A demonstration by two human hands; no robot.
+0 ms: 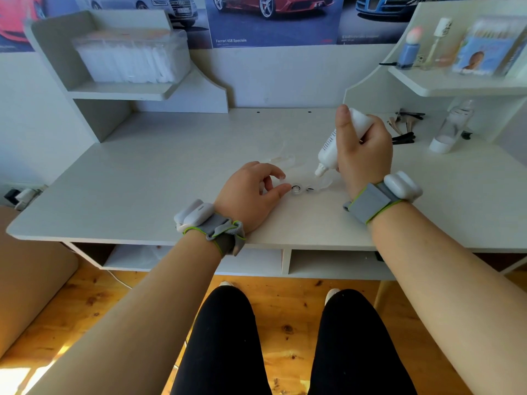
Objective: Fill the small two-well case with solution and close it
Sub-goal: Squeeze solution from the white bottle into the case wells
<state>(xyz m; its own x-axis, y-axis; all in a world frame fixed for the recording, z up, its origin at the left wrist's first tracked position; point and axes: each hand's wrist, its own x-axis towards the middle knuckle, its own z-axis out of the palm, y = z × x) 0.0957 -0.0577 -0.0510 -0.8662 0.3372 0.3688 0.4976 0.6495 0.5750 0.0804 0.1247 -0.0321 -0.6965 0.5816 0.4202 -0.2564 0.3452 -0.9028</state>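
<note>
At the near middle of the white desk (142, 178): small two-well case (302, 189), clear plastic, lying flat and open, its two round wells side by side so that the long axis runs left to right along the desk's front edge. What looks like a clear lid part extends from the case's right end; its outline is too faint to tell exactly.

Left of the case, touching its left end: left hand (251, 192), resting on the desk, thumb and forefinger pinched lightly at the case's edge, other fingers curled.

Above and right of the case: solution bottle (332, 146), white, held tilted with its base up and away and its nozzle pointing down and to the left, the tip just above the case's right well. No stream or drop can be made out. Right hand (363, 149) wrapped closed around the bottle's body, thumb up along its side.

Behind the case, near: a clear plastic item (282, 159), shape unclear.

Far right of the case, at the desk's back: hair clips (405, 126) and a clear bottle (453, 126) leaning under the right shelf.

Both wrists: grey straps carrying white devices.
</note>
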